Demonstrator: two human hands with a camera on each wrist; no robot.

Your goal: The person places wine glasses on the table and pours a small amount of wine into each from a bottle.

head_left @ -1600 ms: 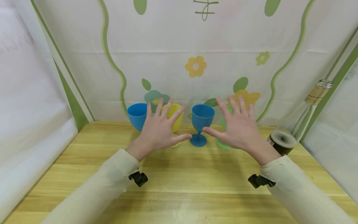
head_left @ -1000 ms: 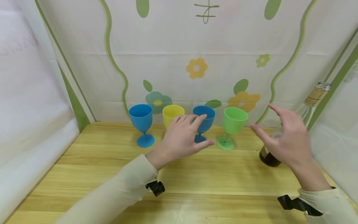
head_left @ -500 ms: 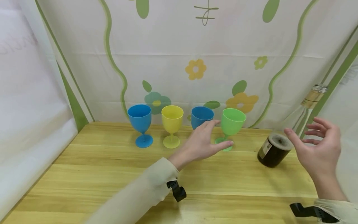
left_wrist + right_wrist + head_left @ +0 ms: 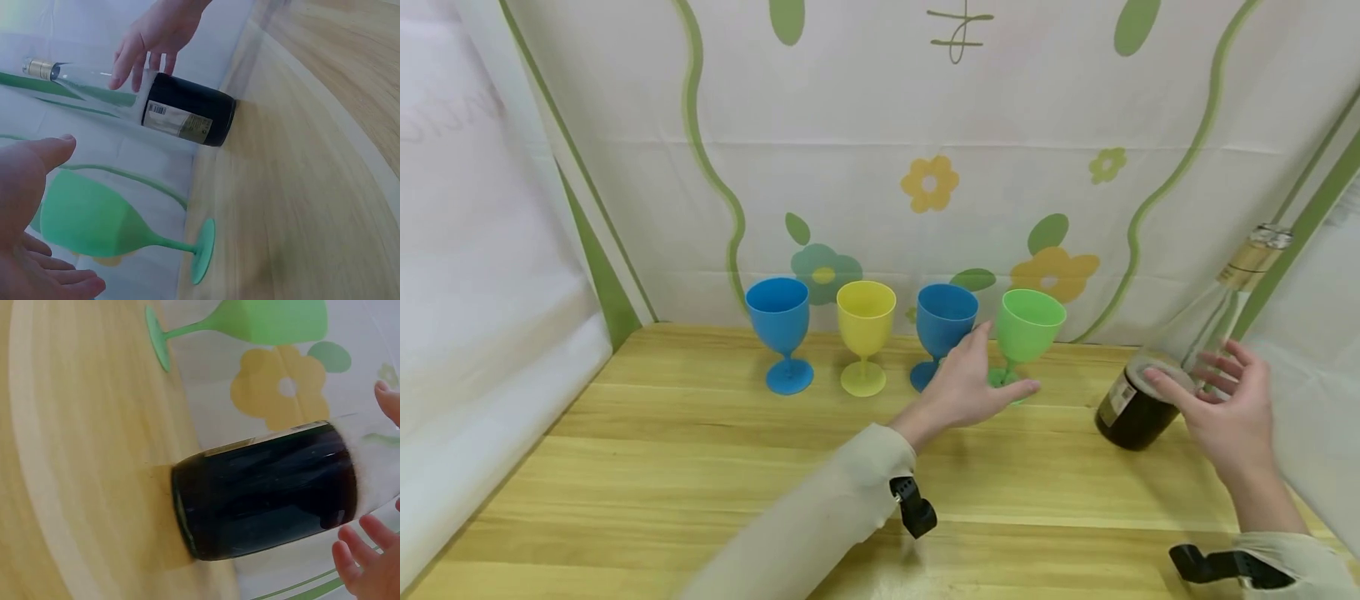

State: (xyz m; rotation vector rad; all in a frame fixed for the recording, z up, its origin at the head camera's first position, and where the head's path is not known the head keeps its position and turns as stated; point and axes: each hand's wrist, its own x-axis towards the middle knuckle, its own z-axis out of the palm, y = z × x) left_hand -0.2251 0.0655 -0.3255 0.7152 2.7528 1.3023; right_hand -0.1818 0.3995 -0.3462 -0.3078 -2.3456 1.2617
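A green goblet [image 4: 1028, 321] stands at the right end of a row on the wooden table [image 4: 700, 467]. My left hand [image 4: 1006, 360] is open with thumb and fingers spread either side of its stem; I cannot tell if they touch it. In the left wrist view the green goblet [image 4: 94, 219] sits between the thumb and fingers of my left hand [image 4: 62, 219]. A glass bottle [image 4: 1131, 412] with dark liquid, a label and a gold-foil top stands at the right. My right hand [image 4: 1191, 367] is open around its shoulder. The bottle [image 4: 269, 487] fills the right wrist view.
Left of the green goblet stand a blue goblet [image 4: 943, 317], a yellow goblet [image 4: 865, 317] and another blue goblet [image 4: 778, 312], all upright near the flowered cloth backdrop [image 4: 925, 183]. White cloth walls close in both sides. The bottle sits close to the right wall.
My left hand has moved right along the row, from the yellow and blue goblets to the green one. My right hand has swung right and come in around the bottle.
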